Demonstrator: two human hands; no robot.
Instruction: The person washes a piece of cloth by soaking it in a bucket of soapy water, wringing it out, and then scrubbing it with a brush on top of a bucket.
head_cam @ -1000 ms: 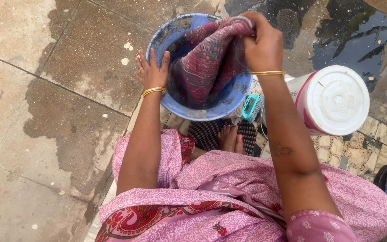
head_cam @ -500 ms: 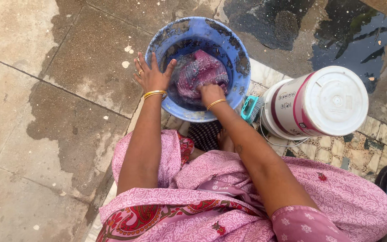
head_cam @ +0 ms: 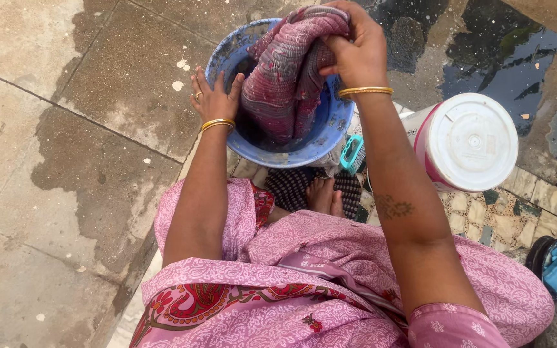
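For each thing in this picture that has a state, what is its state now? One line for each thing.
Red and purple striped cloth: wet, bunched, lifted above the basin.
Round blue plastic basin: upright on the floor, dirty rim, held steady.
Right hand: closed on the cloth's top.
Left hand: open, resting on the basin's rim.
White plastic bucket with pink band: lid on.
Teal scrubbing brush: lying unused beside the basin.
Stone floor: partly wet.

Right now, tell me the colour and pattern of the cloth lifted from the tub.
Head view: the cloth is pinkish maroon with fine stripes.
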